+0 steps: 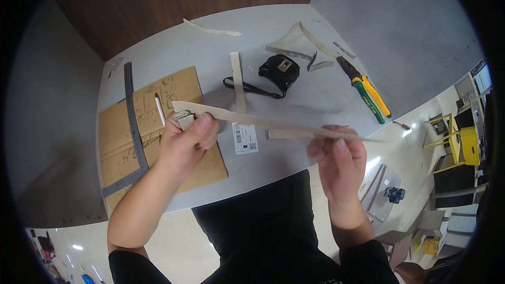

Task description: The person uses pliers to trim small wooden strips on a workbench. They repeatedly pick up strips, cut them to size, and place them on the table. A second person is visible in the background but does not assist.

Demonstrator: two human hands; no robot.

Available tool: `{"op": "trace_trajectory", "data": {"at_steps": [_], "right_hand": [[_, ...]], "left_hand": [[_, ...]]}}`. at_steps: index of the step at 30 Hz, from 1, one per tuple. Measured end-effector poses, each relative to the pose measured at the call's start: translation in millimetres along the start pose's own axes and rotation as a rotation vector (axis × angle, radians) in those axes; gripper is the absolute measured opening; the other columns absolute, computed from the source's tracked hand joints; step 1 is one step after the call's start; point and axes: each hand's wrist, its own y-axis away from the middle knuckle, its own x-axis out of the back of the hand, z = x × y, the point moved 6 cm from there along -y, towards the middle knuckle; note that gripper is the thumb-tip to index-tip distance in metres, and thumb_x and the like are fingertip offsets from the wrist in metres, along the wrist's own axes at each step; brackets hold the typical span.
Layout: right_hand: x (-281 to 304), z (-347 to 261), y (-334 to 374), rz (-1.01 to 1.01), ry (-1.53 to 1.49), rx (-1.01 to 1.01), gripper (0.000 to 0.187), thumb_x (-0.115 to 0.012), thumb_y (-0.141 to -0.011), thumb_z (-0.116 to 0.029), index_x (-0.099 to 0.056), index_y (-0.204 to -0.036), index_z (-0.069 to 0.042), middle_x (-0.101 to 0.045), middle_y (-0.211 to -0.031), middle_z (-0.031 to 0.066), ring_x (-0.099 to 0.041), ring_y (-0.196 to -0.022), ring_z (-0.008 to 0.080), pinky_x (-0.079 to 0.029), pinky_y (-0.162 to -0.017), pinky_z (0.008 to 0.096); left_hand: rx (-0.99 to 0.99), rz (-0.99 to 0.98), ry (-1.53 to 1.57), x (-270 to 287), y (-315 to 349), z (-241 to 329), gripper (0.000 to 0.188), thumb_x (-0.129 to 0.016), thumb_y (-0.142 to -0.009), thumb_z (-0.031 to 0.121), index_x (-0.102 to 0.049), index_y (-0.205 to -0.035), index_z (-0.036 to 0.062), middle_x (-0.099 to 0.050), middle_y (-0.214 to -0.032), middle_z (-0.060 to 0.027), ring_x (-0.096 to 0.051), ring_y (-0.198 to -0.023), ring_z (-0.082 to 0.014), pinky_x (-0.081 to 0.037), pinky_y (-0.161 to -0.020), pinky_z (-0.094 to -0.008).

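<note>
A long, thin beige strip (263,118) stretches between my two hands above the grey table. My left hand (190,139) is closed round a small stack of folded beige strip (184,119), with the long strip's left end lying over it. Near its other end, my right hand (343,160) pinches the strip between thumb and fingers; these fingers are slightly blurred. A shorter beige piece (288,134) lies on the table beside my right hand. Beyond the long strip, another beige piece (237,76) lies across the strap of a black tape measure (273,78).
Cardboard (117,150) with handwriting carries a metal square (130,110) and a pen (159,106) at left. Yellow-green pliers (368,94) lie at right, near scrap strips (286,51). A white label (245,144) is on the table. Grey panels (394,31) and a brown panel (184,0) border it.
</note>
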Motion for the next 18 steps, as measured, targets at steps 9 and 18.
{"op": "trace_trajectory", "data": {"at_steps": [9,18], "right_hand": [[99,-35,-25,0.570,0.089,0.012,0.019,-0.056,-0.097,-0.021,-0.054,-0.100,-0.002,-0.064,-0.083,0.0097,-0.061,-0.070,0.0136,-0.052,-0.061,0.0255],[154,-44,-19,0.582,0.376,-0.163,0.023,-0.056,-0.097,-0.017,-0.054,-0.117,-0.006,-0.062,-0.081,0.0027,-0.061,-0.069,0.0085,-0.051,-0.058,0.0201]], "left_hand": [[-0.005,0.402,-0.545,7,-3,15,0.012,-0.064,-0.090,0.014,-0.066,-0.100,0.0076,-0.053,-0.067,0.0016,-0.044,-0.054,-0.0082,-0.033,-0.049,-0.0239],[-0.524,0.081,-1.477,-27,-3,14,0.021,-0.071,-0.075,-0.003,-0.071,-0.093,0.0078,-0.069,-0.079,-0.0083,-0.065,-0.064,-0.0205,-0.051,-0.056,-0.0272]]}}
